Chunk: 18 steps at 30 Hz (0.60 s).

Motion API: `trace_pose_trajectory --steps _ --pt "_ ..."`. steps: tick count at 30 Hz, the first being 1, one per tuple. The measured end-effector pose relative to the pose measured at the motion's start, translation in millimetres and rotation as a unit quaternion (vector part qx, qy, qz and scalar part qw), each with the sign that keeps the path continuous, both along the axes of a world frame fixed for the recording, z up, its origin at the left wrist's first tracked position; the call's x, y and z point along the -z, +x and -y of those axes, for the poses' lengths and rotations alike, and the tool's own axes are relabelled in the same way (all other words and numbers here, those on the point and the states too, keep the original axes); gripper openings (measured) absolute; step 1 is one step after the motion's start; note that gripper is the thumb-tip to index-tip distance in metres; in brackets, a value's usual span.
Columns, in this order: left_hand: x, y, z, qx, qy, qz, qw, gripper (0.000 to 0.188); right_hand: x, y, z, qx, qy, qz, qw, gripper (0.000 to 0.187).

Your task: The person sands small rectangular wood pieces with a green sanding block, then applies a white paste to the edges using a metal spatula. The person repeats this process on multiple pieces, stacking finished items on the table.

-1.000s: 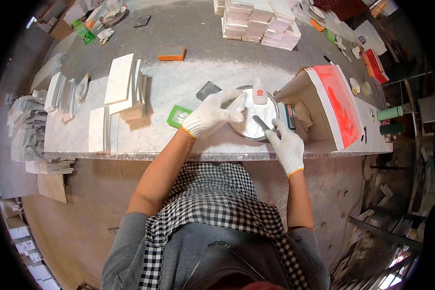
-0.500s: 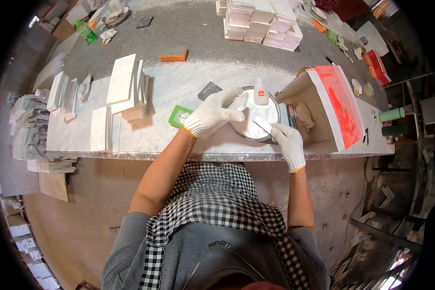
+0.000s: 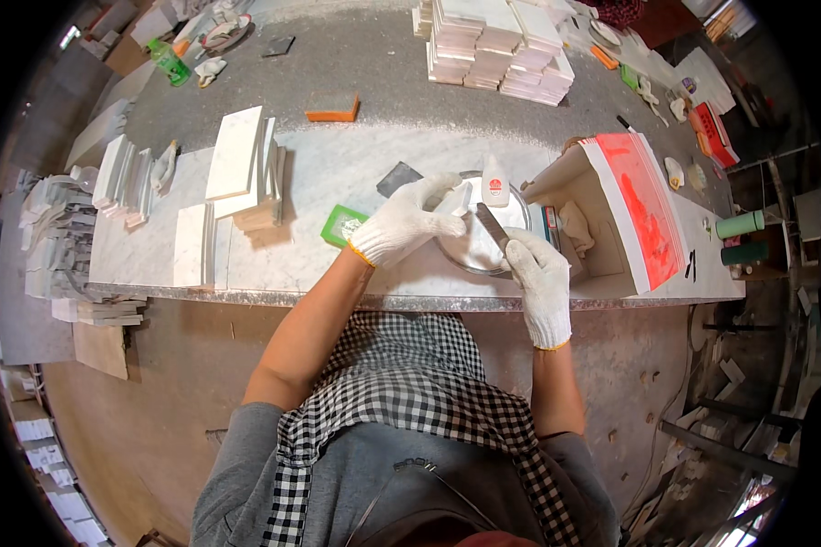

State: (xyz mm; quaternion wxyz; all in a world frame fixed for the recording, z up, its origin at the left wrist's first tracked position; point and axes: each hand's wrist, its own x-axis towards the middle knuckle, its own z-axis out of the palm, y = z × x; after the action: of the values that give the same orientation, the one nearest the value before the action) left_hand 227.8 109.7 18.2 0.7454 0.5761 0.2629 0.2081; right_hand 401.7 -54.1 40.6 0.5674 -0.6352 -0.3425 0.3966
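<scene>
Both my hands wear white knit gloves with yellow cuffs. My left hand (image 3: 410, 221) is closed, thumb and fingers pinching a small white piece (image 3: 466, 198) over a round pan (image 3: 475, 268) of white powder. In my right hand (image 3: 539, 278) is a thin, flat metal blade (image 3: 493, 226), its dark face showing and its tip pointing up and left towards the white piece, apart from it. A small white squeeze bottle (image 3: 494, 186) with a red label stands beside the blade's tip, at the pan's far side. The white piece is partly hidden by my fingers.
Right of the pan stands an open cardboard box (image 3: 602, 246) with a red-and-white flap. A green sponge block (image 3: 340, 225) and a dark square pad (image 3: 398, 179) lie by my left hand. White tiles (image 3: 237, 164) stand farther left; more tiles (image 3: 493, 41) are stacked at the back.
My right hand has shifted slightly down and turned the blade, which looked bright and now shows dark, with its tip raised. My left hand keeps its grip on the white piece.
</scene>
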Motion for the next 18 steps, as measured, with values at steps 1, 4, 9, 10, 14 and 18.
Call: trace_pose_trajectory --steps 1,4,9,10,14,18 --pt "0.2 0.1 0.3 -0.002 0.005 0.001 1.0 0.095 -0.4 -1.8 -1.0 0.0 0.002 0.014 1.0 0.027" --pt "0.9 -0.2 1.4 -0.007 0.016 0.003 1.0 0.082 -1.2 -3.5 -3.4 0.002 -0.001 0.045 0.999 0.028" --pt "-0.2 0.8 1.6 0.002 0.001 0.024 1.0 0.082 1.0 1.0 -6.0 0.014 0.002 0.063 0.998 0.028" --pt "-1.8 0.5 1.4 0.003 -0.001 0.013 1.0 0.088 -0.1 0.5 -5.7 0.009 -0.002 0.07 0.998 0.028" --pt "-4.9 -0.1 1.3 -0.002 0.002 -0.013 1.0 0.098 -0.9 0.0 -5.9 -0.001 -0.01 0.091 0.996 0.027" --pt "-5.8 -0.8 2.4 -0.003 0.018 -0.01 1.0 0.086 -1.9 2.5 -7.7 0.019 0.0 0.099 0.995 0.027"
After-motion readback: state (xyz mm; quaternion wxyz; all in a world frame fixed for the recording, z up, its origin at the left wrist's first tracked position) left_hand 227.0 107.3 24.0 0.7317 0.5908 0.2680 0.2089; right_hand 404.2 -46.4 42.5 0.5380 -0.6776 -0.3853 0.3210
